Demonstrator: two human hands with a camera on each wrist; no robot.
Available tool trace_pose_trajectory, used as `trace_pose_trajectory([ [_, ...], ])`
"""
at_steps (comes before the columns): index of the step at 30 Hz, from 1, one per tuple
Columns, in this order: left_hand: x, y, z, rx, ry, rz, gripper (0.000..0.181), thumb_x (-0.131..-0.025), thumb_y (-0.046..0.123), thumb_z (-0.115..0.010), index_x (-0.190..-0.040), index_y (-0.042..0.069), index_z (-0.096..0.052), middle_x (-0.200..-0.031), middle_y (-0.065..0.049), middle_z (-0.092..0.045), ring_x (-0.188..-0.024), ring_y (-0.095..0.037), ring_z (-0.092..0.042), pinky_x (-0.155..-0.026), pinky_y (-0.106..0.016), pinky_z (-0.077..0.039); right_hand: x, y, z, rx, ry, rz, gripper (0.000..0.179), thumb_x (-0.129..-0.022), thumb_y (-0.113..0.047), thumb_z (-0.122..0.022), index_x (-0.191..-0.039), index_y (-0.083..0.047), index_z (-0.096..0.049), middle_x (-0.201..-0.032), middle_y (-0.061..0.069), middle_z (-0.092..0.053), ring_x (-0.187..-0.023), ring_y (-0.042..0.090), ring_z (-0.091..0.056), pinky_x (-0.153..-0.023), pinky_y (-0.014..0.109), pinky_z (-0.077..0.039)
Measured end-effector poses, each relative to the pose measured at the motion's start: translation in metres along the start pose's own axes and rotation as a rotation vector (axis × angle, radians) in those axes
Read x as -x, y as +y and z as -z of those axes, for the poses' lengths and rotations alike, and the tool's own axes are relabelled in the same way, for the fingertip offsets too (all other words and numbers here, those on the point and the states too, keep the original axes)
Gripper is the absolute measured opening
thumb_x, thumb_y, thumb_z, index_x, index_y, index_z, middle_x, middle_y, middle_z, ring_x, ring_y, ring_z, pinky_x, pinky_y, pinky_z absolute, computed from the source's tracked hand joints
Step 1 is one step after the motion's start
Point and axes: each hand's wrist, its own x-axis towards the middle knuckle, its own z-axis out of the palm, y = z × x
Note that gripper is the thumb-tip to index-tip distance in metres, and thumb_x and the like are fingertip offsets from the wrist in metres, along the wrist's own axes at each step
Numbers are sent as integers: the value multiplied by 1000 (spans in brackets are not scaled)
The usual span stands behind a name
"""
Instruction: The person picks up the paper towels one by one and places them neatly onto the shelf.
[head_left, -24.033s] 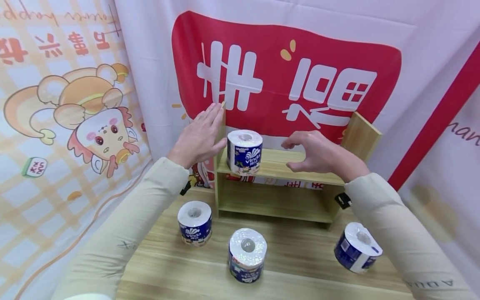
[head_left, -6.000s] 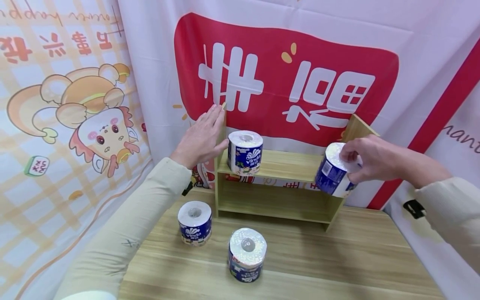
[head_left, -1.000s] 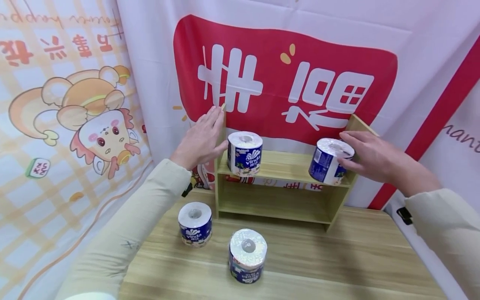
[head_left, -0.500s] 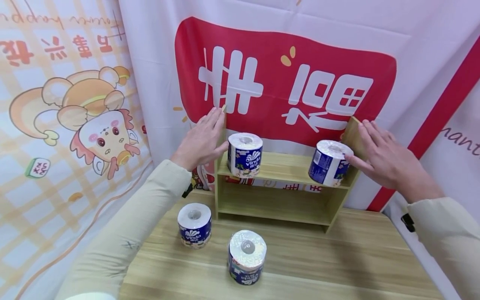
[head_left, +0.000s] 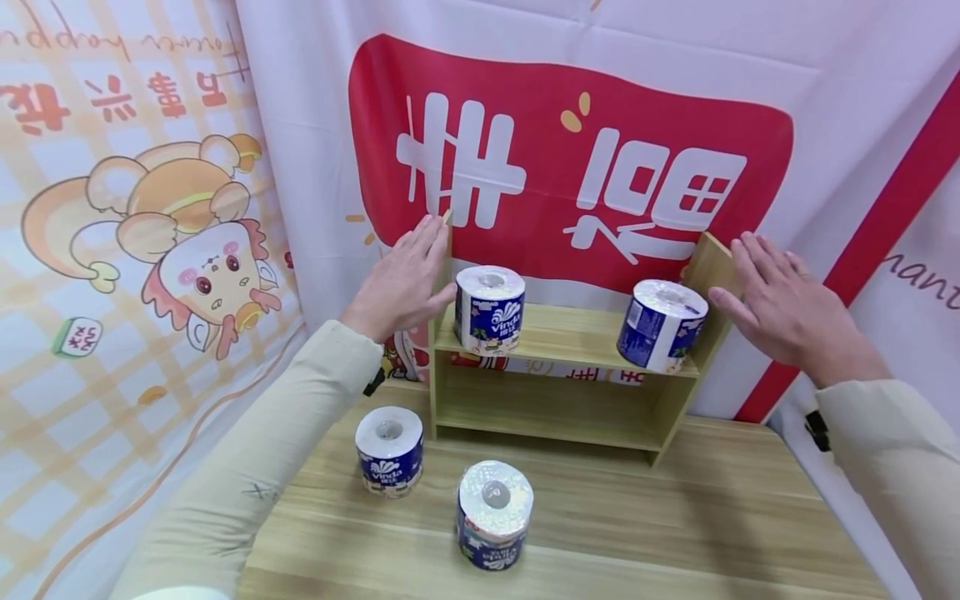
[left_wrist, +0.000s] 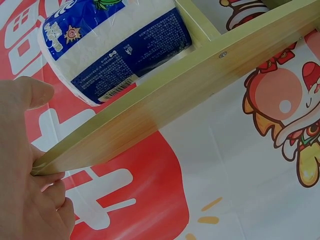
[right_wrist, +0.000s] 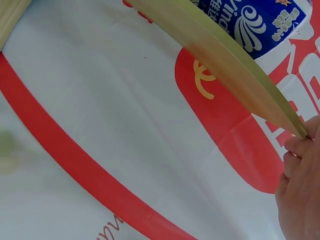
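Note:
In the head view, a small wooden shelf [head_left: 573, 331] stands on the table with two wrapped toilet paper rolls on its upper board. One roll [head_left: 491, 312] is at the left end, the other roll [head_left: 662, 327] at the right end. My left hand [head_left: 397, 275] rests at the left side panel [left_wrist: 135, 112], fingers straight and thumb spread toward the near roll. My right hand [head_left: 795, 308] is at the outer side of the right panel [right_wrist: 235, 75], holding nothing; its fingertips look to be at the panel's end in the right wrist view.
Two more toilet paper rolls stand on the wooden table [head_left: 622, 533]: one roll [head_left: 389, 450] in front of the shelf's left end, another roll [head_left: 495, 515] nearer the middle. A printed curtain [head_left: 570, 67] hangs behind the shelf.
The right-hand roll went from the table to the shelf's upper board, carried by my right hand. That hand then let go and moved right to the side panel. My left hand stayed put.

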Motion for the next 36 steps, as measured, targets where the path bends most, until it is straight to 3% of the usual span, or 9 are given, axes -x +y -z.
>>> trace_pose_trajectory([
  [14,0,-1,-1,0,-3,0,90,-103,44,-57,-169,2,-13,-178,-18,-14,-167,-35,-10,-136,-48,-17,-11,1,-4,-36,45,-10,88,-107,-58,-30,-169,-7,5,-177,25,2,-163,49,3,-130,71,-8],
  [36,-1,1,4,-33,-27,-11,91,-102,45,-58,-169,2,-13,-178,-18,-13,-167,-35,-10,-136,-49,-16,-14,5,-13,-43,55,-6,87,-107,-49,-36,-169,-5,7,-177,26,0,-164,49,2,-131,71,-8],
])
